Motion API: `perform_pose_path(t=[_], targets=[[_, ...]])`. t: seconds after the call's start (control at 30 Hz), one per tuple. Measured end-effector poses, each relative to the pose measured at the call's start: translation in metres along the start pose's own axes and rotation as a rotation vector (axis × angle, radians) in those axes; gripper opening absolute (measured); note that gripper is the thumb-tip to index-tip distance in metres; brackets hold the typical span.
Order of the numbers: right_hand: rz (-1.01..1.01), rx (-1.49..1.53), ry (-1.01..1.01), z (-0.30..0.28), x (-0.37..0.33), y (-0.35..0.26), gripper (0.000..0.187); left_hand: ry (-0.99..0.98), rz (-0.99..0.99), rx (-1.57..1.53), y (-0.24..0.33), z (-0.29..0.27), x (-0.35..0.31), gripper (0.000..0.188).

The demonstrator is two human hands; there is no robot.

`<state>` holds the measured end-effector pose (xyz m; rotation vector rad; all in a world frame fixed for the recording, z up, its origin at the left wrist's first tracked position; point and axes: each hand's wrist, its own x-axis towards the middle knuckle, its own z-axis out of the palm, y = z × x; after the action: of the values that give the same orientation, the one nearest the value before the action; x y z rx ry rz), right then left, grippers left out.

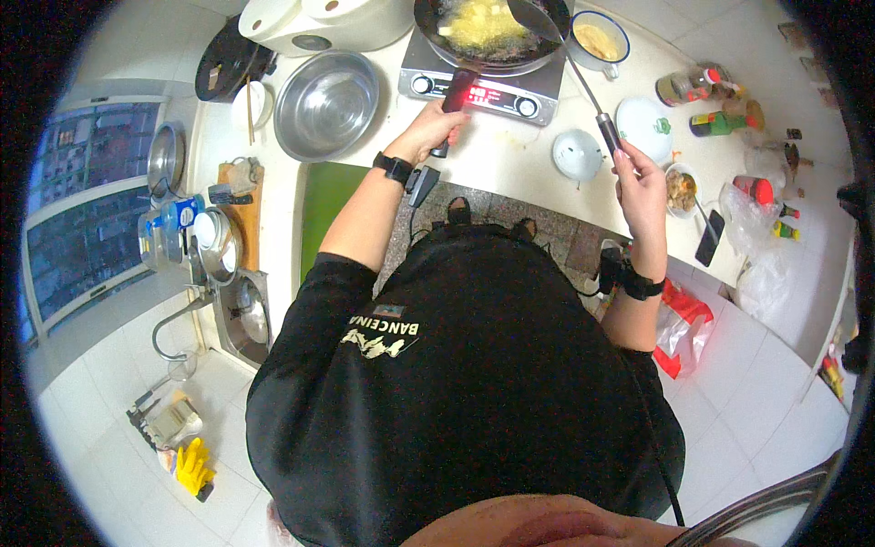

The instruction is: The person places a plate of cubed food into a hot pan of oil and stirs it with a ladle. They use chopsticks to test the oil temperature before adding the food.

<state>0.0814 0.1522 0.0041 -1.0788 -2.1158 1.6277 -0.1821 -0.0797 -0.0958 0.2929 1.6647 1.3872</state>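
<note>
At the far middle a dark frying pan [431,25] sits on an induction cooker [421,66] with lit red digits. Yellow food pieces [483,25] lie in the pan in what looks like oil. My left hand [427,129] is closed around the pan's black handle [460,89]. My right hand [642,180] grips the dark handle of a long spatula [588,89]. Its dark head reaches into the right side of the pan, its exact shape partly cut off by the top edge.
A steel basin [326,105] stands left of the cooker. On the right are an enamel mug [599,41], a small white bowl [577,154], a plate [643,129], a bowl of food [681,190], a phone [710,239] and bottles [717,123]. A sink [244,314] is at left.
</note>
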Motion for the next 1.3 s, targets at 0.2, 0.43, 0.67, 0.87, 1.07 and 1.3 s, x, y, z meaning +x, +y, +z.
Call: perform_pose_path(t=[0.2,0.43,0.67,0.87,1.07,1.3], targets=[[-0.015,-0.056,0.003,0.001,-0.001,-0.008,0.038,-0.015,0.036,-0.084,-0.017,0.018,0.023,0.014],[-0.019,-0.05,0.044,0.0,-0.009,-0.012,0.038,-0.094,0.017,-0.229,-0.024,0.021,0.023,0.011],[-0.018,-0.095,0.083,-0.001,-0.011,-0.01,0.039,-0.108,0.005,-0.121,-0.02,0.016,0.016,0.012],[-0.017,0.044,0.091,-0.001,-0.014,-0.012,0.038,-0.009,-0.03,-0.094,-0.017,0.016,0.017,0.019],[-0.022,0.004,0.09,0.0,-0.016,-0.015,0.037,-0.128,0.022,-0.18,-0.016,0.014,0.02,0.015],[-0.048,0.091,0.064,0.0,-0.014,-0.006,0.038,-0.066,0.043,-0.115,-0.004,0.01,0.008,0.008]])
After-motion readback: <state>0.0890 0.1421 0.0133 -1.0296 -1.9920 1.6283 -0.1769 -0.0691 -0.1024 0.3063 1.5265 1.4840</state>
